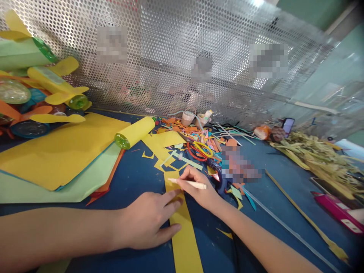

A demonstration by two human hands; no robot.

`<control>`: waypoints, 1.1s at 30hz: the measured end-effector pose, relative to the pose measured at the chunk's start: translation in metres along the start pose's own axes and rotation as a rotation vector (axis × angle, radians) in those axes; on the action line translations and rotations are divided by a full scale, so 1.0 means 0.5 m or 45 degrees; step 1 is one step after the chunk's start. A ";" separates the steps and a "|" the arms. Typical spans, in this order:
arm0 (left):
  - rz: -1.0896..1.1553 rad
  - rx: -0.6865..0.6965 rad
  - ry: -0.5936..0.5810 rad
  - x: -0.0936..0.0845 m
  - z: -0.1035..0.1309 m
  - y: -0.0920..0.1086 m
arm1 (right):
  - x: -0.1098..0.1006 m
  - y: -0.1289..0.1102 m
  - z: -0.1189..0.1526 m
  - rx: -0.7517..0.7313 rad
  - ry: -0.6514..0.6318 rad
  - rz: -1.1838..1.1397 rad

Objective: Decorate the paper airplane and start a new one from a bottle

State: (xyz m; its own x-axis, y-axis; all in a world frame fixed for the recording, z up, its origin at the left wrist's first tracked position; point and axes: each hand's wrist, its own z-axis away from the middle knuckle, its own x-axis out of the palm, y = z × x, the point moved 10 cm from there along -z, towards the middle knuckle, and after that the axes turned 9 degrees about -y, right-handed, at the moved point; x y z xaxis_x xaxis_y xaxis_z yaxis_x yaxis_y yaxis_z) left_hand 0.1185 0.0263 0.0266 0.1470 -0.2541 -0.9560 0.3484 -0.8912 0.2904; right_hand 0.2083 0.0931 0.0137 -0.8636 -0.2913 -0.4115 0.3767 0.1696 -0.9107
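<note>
A long yellow paper strip (186, 235) lies lengthwise on the blue table (136, 182). My left hand (152, 218) rests on the strip from the left, its fingers apart and laid over the paper. Just above it, my right hand (199, 187) pinches a slim cream-coloured pen (196, 184), whose tip points left over the strip's upper end. Beyond the strip are yellow offcuts (167, 139) and a pale green strip (189, 161). Scissors with red and yellow handles (203, 149) lie among the scraps.
Stacked coloured sheets (65, 148) and a yellow-wrapped bottle (135, 132) lie at left, with winged bottle crafts (54, 85) behind. Small cups (187, 118) stand by the perforated metal screen (165, 49). At right are dry husks (318, 159), a long stick (298, 208) and a pink box (335, 210).
</note>
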 end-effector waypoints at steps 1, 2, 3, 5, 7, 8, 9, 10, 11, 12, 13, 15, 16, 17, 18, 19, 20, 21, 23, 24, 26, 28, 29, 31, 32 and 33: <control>-0.001 -0.007 -0.017 0.002 -0.001 -0.001 | 0.004 -0.001 0.000 -0.005 -0.017 0.005; -0.003 -0.012 -0.032 0.004 -0.002 -0.002 | 0.006 -0.002 0.000 -0.011 -0.029 0.010; -0.008 -0.016 -0.043 0.006 -0.002 -0.002 | 0.007 -0.003 -0.001 -0.016 -0.037 0.015; -0.015 -0.020 -0.051 0.008 -0.003 -0.003 | 0.007 -0.003 -0.001 -0.020 -0.041 0.021; -0.021 -0.022 -0.054 0.009 -0.003 -0.003 | 0.008 -0.003 -0.002 -0.021 -0.052 0.032; -0.022 -0.024 -0.056 0.010 -0.003 -0.004 | 0.009 -0.004 -0.002 -0.022 -0.059 0.043; -0.022 -0.024 -0.057 0.010 -0.003 -0.004 | 0.010 -0.005 -0.002 -0.026 -0.066 0.057; -0.021 -0.024 -0.058 0.010 -0.004 -0.004 | 0.011 -0.007 -0.002 -0.029 -0.074 0.070; -0.018 -0.022 -0.061 0.010 -0.004 -0.003 | 0.012 -0.008 -0.002 -0.032 -0.079 0.081; -0.016 -0.022 -0.061 0.010 -0.004 -0.004 | 0.013 -0.009 -0.002 -0.034 -0.080 0.091; -0.014 -0.022 -0.064 0.010 -0.004 -0.004 | 0.013 -0.011 -0.001 -0.037 -0.075 0.099; -0.014 -0.025 -0.067 0.010 -0.004 -0.004 | 0.012 -0.012 -0.001 -0.039 -0.068 0.109; -0.014 -0.025 -0.067 0.010 -0.004 -0.004 | 0.012 -0.013 -0.001 -0.042 -0.062 0.116; -0.015 -0.025 -0.066 0.010 -0.004 -0.004 | 0.011 -0.014 -0.001 -0.046 -0.056 0.127; -0.015 -0.024 -0.062 0.010 -0.004 -0.004 | 0.011 -0.014 0.000 -0.047 -0.051 0.138; -0.012 -0.022 -0.058 0.010 -0.003 -0.003 | 0.010 -0.014 0.000 -0.045 -0.045 0.148; -0.009 -0.020 -0.056 0.009 -0.003 -0.003 | 0.009 -0.013 -0.001 -0.040 -0.037 0.156; -0.007 -0.019 -0.054 0.009 -0.003 -0.003 | 0.007 -0.012 -0.001 -0.032 -0.027 0.158; -0.003 -0.013 -0.055 0.010 -0.003 -0.002 | 0.005 -0.009 -0.001 -0.021 -0.011 0.152; -0.003 -0.011 -0.057 0.010 -0.003 -0.002 | 0.004 -0.008 -0.001 -0.021 -0.003 0.147; -0.009 -0.011 -0.058 0.010 -0.003 -0.001 | 0.002 -0.007 0.000 -0.027 0.017 0.143; -0.017 -0.012 -0.058 0.009 -0.003 -0.001 | 0.001 -0.006 0.001 -0.029 0.034 0.152; -0.020 -0.014 -0.059 0.009 -0.003 -0.001 | 0.000 -0.006 0.001 -0.031 0.039 0.158; -0.021 -0.012 -0.055 0.010 -0.002 -0.001 | -0.001 -0.008 0.002 -0.039 0.050 0.166; -0.021 -0.011 -0.050 0.010 -0.002 -0.001 | -0.003 -0.010 0.003 -0.046 0.060 0.167; -0.021 -0.009 -0.042 0.009 -0.001 -0.001 | -0.005 -0.012 0.003 -0.053 0.073 0.167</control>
State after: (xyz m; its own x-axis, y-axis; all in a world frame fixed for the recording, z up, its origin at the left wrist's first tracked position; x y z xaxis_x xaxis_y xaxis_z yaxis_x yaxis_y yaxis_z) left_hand 0.1197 0.0260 0.0219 0.1104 -0.2516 -0.9615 0.3574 -0.8927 0.2747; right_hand 0.2086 0.0914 0.0202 -0.8261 -0.2101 -0.5230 0.4744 0.2418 -0.8464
